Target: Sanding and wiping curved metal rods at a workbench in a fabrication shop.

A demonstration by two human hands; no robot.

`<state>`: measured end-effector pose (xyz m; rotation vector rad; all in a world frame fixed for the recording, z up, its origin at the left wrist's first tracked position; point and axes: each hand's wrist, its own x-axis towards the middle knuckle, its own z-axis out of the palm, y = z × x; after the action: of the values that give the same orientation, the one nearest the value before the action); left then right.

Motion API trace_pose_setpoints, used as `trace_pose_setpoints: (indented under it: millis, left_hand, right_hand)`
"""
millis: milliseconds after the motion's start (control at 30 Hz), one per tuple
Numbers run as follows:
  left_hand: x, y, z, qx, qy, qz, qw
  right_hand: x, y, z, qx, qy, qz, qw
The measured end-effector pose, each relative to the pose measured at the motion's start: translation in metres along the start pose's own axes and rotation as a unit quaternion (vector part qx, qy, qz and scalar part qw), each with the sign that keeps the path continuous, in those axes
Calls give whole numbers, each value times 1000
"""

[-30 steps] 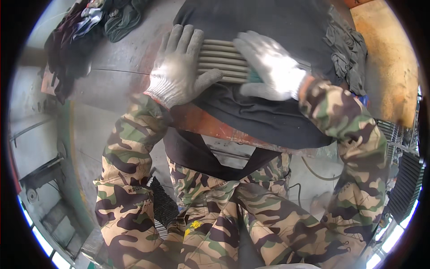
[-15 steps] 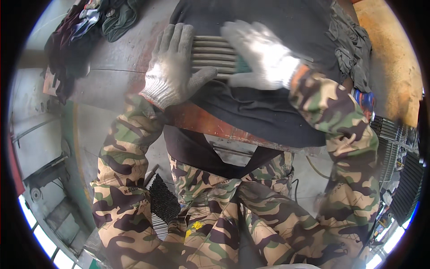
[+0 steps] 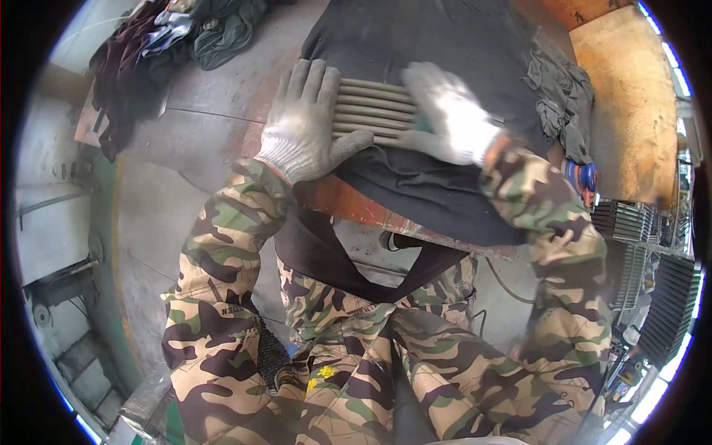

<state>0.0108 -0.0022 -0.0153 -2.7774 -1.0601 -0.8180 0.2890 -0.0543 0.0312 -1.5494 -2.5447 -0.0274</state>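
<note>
A row of several parallel metal rods (image 3: 374, 107), grey and slim, lies crosswise on a dark cloth (image 3: 445, 196). My left hand (image 3: 308, 122), in a white-and-grey knit glove, rests flat at their left end. Its fingers point away from me and its thumb stretches along the near rod. At the right end my right hand (image 3: 449, 115), gloved the same way and blurred, lies over the rods with fingers extended. A small green patch (image 3: 422, 123) shows between its thumb and fingers; what it belongs to is mostly hidden by the glove.
Crumpled grey cloth (image 3: 560, 96) lies at the right, near a blue-and-orange round object (image 3: 582, 178) and a tan board (image 3: 623, 96). Piled clothes (image 3: 163, 52) sit far left. Racks of dark ribbed pieces (image 3: 671, 308) stand at the right. The reddish table edge (image 3: 356, 200) faces me.
The whole view has shifted slightly, so table and hands appear further right or lower. My right hand has slid a little right, away from my left, uncovering slightly more of the rods.
</note>
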Motion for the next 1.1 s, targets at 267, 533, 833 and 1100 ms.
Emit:
trace_pose_setpoints:
  millis: [267, 533, 833, 1100]
  left_hand:
    - [4, -7, -14, -115, 9, 9, 993]
    - [-3, -4, -12, -28, 32, -4, 999]
    - [-5, -8, -3, -26, 6, -53, 998]
    - [0, -6, -1, -38, -33, -83, 995]
  right_hand:
    - [69, -36, 49, 6, 84, -81, 993]
    - [-70, 60, -16, -38, -16, 77, 996]
    - [-68, 32, -46, -31, 91, 304, 948]
    - [-48, 32, -33, 188, 181, 429, 865]
